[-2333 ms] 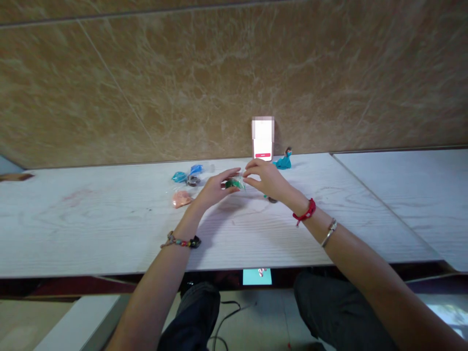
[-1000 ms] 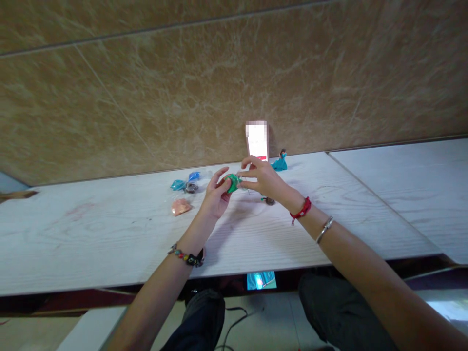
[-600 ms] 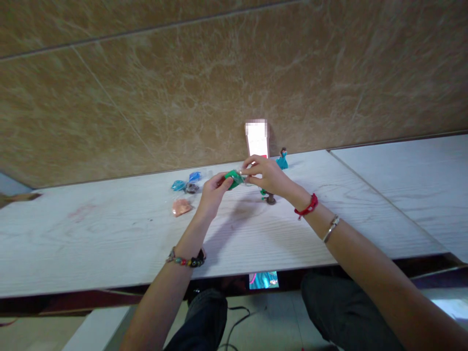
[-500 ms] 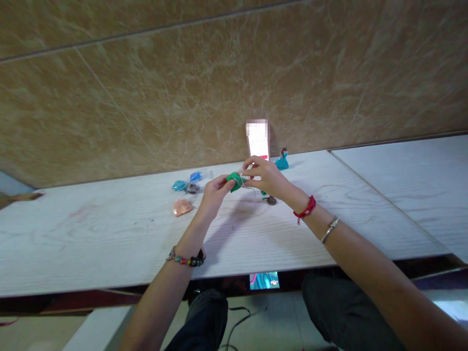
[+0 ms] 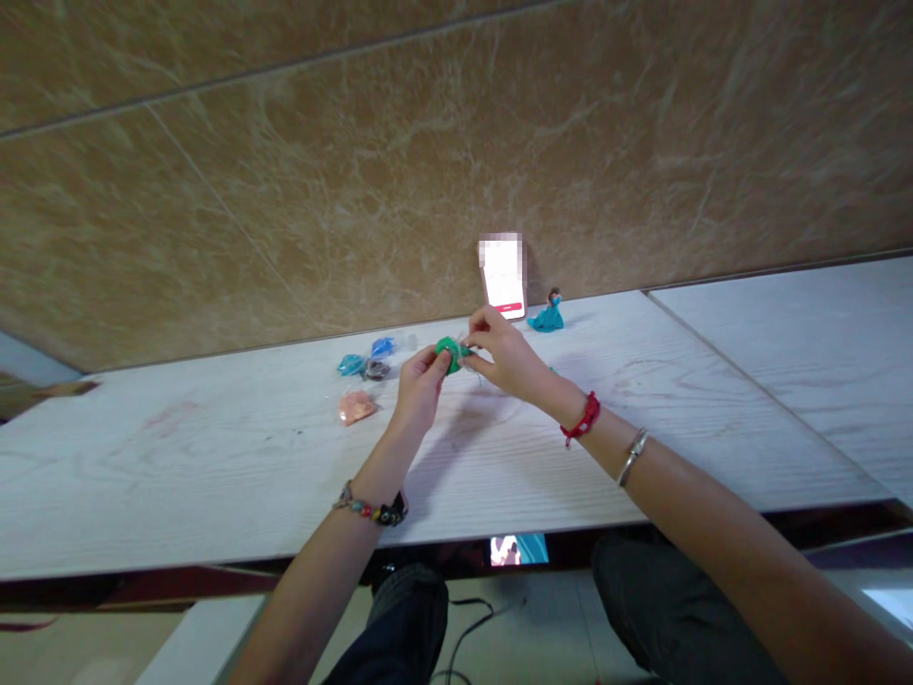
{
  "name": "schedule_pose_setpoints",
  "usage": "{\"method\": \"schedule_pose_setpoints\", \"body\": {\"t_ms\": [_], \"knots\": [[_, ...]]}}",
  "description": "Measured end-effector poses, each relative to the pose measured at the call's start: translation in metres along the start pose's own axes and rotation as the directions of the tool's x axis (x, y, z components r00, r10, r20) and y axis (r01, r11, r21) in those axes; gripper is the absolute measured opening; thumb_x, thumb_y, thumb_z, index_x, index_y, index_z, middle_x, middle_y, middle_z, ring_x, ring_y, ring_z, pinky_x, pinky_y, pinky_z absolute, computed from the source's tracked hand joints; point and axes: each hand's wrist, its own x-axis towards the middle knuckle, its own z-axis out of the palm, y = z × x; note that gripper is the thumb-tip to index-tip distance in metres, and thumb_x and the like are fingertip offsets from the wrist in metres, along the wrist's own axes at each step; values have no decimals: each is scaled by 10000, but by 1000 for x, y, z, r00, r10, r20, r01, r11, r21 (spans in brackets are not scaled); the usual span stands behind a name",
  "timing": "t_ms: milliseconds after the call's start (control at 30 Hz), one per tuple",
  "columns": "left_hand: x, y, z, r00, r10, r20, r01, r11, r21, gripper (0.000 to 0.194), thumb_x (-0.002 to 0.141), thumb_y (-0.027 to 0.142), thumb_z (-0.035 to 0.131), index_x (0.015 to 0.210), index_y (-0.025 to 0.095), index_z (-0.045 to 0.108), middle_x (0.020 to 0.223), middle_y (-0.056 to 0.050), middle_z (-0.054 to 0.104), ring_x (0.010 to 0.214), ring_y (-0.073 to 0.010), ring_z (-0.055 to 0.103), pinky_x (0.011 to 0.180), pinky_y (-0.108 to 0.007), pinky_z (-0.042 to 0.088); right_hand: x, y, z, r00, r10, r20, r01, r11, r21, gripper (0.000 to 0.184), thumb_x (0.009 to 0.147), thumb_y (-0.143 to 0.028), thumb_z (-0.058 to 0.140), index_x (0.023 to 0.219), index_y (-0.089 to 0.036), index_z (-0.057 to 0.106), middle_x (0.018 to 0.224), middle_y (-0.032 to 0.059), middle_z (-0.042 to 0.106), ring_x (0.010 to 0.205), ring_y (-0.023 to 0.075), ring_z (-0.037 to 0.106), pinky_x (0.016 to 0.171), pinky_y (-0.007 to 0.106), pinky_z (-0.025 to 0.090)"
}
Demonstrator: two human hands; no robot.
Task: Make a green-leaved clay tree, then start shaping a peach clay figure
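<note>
"What's at the far left of the things on the table?"

"A peach packet (image 5: pixel 357 407) in clear plastic lies nearest to me on the table (image 5: pixel 214 457). Behind it a teal packet (image 5: pixel 350 364), a dark grey one (image 5: pixel 375 369) and a blue one (image 5: pixel 383 346) sit bunched close together."

"And your left hand?"

"Just right of those. My left hand (image 5: pixel 419 382) is pinching a green packet (image 5: pixel 447 355) between thumb and fingers, with a beaded bracelet (image 5: pixel 371 511) round the wrist."

"So the green one is up between your hands?"

"Yes, in front of me, off the tabletop. My right hand (image 5: pixel 506 357) comes in from the other side, thumb and fingertips pinched at its right end, where the clear wrapping shows. A thin strand hangs down there."

"What's past that?"

"Behind my right hand, a phone (image 5: pixel 504 285) stands against the marbled wall (image 5: pixel 357 190), screen lit, with a red bar near the bottom. To its right is a small figure (image 5: pixel 548 314) in a teal dress, upright. Then, along my right arm, a red cord bracelet (image 5: pixel 583 419) and a silver bangle (image 5: pixel 632 457). A speck of green shows beside that forearm; I can't tell what it is."
</note>
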Motion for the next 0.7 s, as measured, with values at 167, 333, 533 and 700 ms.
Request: {"method": "schedule_pose_setpoints", "body": {"t_ms": [167, 333, 533, 700], "knots": [[1, -1, -2, 999, 39, 30, -43, 991, 130, 257, 568, 357, 711, 696, 150, 627, 628, 25, 579, 611, -78, 492, 589, -198, 379, 0, -1, -8, 997, 8, 72, -3, 997, -78, 99, 763, -188, 552, 713, -118, 600, 898, 69, 443, 778, 142, 467, 719, 306, 425], [5, 2, -2, 994, 52, 99, -73, 972, 223, 263, 576, 375, 700, 685, 149, 621, 613, 25, 570, 602, -90, 482, 570, -202, 372, 4, 3, -16, 989, -31, 142, 31, 1000, 2, 54, 726, -168, 593, 703, -119, 594, 862, 51, 437, 748, 120, 453, 687, 278, 424], [22, 1, -35, 990, 99, -97, -57, 928, 367, 222, 628, 370, 636, 681, 160, 584, 603, 37, 533, 571, -81, 463, 509, -181, 329, 10, 7, -50, 986, 161, 45, -167, 945, 282, 150, 758, -272, 565, 671, -152, 542, 767, 6, 474, 619, 64, 472, 569, 218, 434], [34, -12, -71, 982, 20, -188, 115, 723, 681, 151, 649, 322, 601, 648, 174, 569, 506, 37, 470, 520, -126, 447, 518, -227, 319, 7, 20, -91, 903, 425, -67, -318, 765, 559, 301, 772, -460, 500, 701, -170, 540, 595, -24, 512, 515, 52, 504, 494, 198, 434]]}}
